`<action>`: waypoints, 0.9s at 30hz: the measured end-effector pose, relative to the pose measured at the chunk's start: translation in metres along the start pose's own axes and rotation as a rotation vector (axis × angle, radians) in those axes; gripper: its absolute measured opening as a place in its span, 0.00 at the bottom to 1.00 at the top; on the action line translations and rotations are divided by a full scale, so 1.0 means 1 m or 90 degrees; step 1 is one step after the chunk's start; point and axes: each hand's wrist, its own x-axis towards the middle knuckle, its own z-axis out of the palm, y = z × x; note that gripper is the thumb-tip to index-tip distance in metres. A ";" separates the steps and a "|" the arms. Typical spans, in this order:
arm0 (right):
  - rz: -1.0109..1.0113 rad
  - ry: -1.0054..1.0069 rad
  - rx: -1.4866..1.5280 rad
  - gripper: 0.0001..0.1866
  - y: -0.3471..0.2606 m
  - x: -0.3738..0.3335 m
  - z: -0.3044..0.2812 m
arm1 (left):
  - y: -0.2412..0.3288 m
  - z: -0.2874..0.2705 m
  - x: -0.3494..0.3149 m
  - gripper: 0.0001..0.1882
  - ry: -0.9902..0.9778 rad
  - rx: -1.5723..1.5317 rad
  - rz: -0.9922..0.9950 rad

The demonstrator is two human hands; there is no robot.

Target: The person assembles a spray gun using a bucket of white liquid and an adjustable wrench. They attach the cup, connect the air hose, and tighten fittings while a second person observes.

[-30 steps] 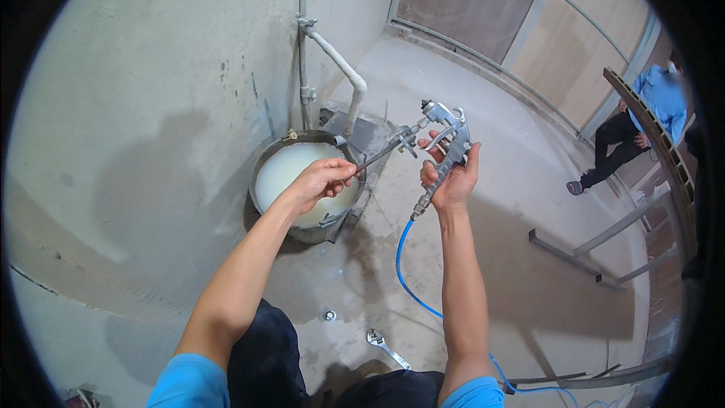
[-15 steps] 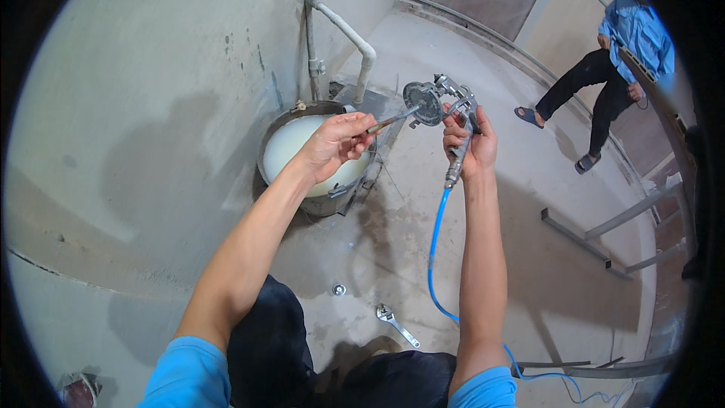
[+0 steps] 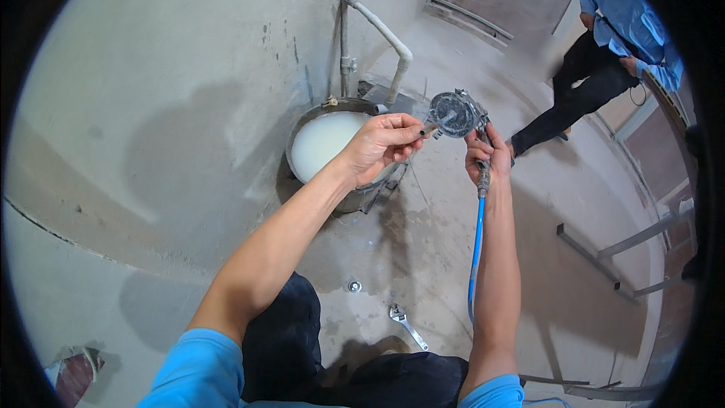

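Observation:
My left hand [image 3: 387,143] is closed in a pinch on a thin tube [image 3: 430,129], whose far end points at the round grey cup lid [image 3: 455,112] of a spray gun [image 3: 483,175]. Whether the tube is fixed to the lid cannot be made out. My right hand [image 3: 492,153] is wrapped round the gun's handle, with the lid's dull, smeared underside turned toward me. A blue air hose [image 3: 476,257] runs down from the handle along my right forearm. Behind my left hand stands a dark bucket [image 3: 291,153] of milky whitish liquid [image 3: 325,142].
An adjustable wrench [image 3: 408,326] and a small round metal part [image 3: 354,286] lie on the floor before my knees. Pipes [image 3: 381,26] run down the wall behind the bucket. A person in blue [image 3: 630,19] is at the far right, above a metal frame [image 3: 596,261].
The gun has turned so its lid faces me more squarely, and the tube looks shorter. The view has shifted. The person at the right has changed leg position.

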 end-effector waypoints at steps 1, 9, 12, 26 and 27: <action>0.008 -0.001 0.006 0.17 0.001 0.001 -0.001 | 0.000 0.001 0.000 0.05 0.007 -0.001 -0.001; -0.077 -0.029 -0.065 0.21 0.025 0.004 -0.002 | 0.009 -0.021 0.000 0.08 0.211 0.184 0.017; -0.256 -0.009 -0.409 0.26 0.057 0.003 0.000 | 0.022 -0.052 -0.006 0.07 0.451 0.203 0.057; -0.315 -0.051 -0.752 0.14 0.186 0.041 -0.036 | -0.043 -0.103 -0.020 0.25 -0.058 0.809 -0.499; -0.313 -0.047 -0.764 0.14 0.188 0.042 -0.037 | -0.045 -0.103 -0.021 0.26 -0.089 0.802 -0.506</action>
